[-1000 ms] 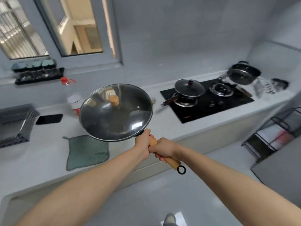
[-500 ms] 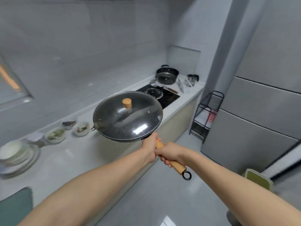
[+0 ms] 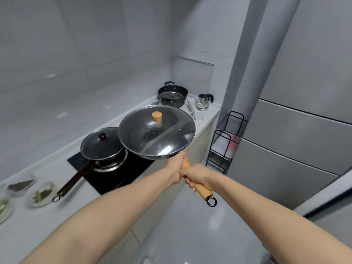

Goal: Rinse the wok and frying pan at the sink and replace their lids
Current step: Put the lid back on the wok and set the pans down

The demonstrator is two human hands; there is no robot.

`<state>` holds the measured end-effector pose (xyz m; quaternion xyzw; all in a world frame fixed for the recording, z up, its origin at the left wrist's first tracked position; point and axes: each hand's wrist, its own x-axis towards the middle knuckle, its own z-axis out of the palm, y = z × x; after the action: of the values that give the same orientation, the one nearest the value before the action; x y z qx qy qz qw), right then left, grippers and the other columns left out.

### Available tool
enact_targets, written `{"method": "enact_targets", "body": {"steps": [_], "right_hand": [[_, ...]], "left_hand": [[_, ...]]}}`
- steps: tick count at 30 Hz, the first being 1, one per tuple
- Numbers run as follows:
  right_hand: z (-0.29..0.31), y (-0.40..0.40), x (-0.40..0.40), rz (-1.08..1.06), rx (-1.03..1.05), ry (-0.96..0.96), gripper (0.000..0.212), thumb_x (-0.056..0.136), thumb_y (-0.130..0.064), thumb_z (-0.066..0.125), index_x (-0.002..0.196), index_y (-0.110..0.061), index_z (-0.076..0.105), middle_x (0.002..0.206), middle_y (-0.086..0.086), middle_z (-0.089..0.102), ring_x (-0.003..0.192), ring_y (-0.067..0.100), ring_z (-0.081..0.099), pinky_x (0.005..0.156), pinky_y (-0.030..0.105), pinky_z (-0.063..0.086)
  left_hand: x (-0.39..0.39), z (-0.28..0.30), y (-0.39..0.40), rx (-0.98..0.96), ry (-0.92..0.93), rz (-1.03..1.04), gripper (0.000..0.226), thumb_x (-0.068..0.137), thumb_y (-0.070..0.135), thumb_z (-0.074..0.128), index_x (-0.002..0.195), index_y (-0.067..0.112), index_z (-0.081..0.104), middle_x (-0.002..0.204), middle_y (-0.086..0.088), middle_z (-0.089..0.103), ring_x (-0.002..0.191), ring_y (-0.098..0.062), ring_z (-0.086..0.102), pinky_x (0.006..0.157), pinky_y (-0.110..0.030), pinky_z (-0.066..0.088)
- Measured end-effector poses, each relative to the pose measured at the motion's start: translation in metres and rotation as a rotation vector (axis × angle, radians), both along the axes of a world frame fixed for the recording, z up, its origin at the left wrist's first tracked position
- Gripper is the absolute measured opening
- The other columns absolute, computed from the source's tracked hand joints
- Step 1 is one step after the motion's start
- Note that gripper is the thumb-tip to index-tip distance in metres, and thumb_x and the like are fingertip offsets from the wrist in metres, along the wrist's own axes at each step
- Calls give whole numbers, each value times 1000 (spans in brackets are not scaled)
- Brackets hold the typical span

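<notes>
Wok point(image 3: 156, 139): lid point(image 3: 156, 130) on, held above hob point(image 3: 114, 174), right of frying pan point(image 3: 102, 147).
Frying pan: lidded, on left burner.
Hands: left hand point(image 3: 176, 167) ahead of right hand point(image 3: 198, 175) on wok handle.
Pot point(image 3: 172, 96): behind wok, on worktop point(image 3: 204, 121).
Wire rack point(image 3: 196, 109): right of pot.

Legible text, labels, brands, numbers, signs: none. No lettering can be made out on any item or surface in view.
</notes>
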<state>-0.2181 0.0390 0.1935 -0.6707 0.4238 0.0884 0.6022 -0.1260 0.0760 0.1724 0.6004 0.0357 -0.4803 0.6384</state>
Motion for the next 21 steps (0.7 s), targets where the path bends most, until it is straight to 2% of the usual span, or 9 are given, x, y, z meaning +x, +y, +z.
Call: {"method": "enact_targets", "body": {"steps": [12, 17, 21], "right_hand": [[-32, -100, 152, -177, 58, 26, 4, 80, -10, 54, 78, -10, 51, 52, 1, 48, 36, 9, 42, 39, 18, 40], [-57, -150, 211, -174, 70, 8, 5, 79, -9, 54, 75, -9, 52, 54, 3, 49, 36, 11, 43, 38, 18, 40], [-71, -180, 243, -109, 79, 24, 6, 77, -8, 53, 71, -9, 52, 54, 4, 49, 38, 11, 43, 38, 17, 39]], "left_hand": [[157, -37, -119, 75, 78, -144, 34, 96, 30, 58, 66, 18, 48, 56, 2, 50, 50, -13, 46, 51, -25, 40], [216, -60, -166, 119, 67, -137, 30, 94, 32, 63, 71, 17, 53, 63, 1, 54, 54, -13, 50, 56, -26, 43], [248, -75, -189, 163, 88, -105, 27, 93, 34, 65, 76, 13, 59, 73, 0, 58, 63, -13, 55, 61, -29, 48]]}}
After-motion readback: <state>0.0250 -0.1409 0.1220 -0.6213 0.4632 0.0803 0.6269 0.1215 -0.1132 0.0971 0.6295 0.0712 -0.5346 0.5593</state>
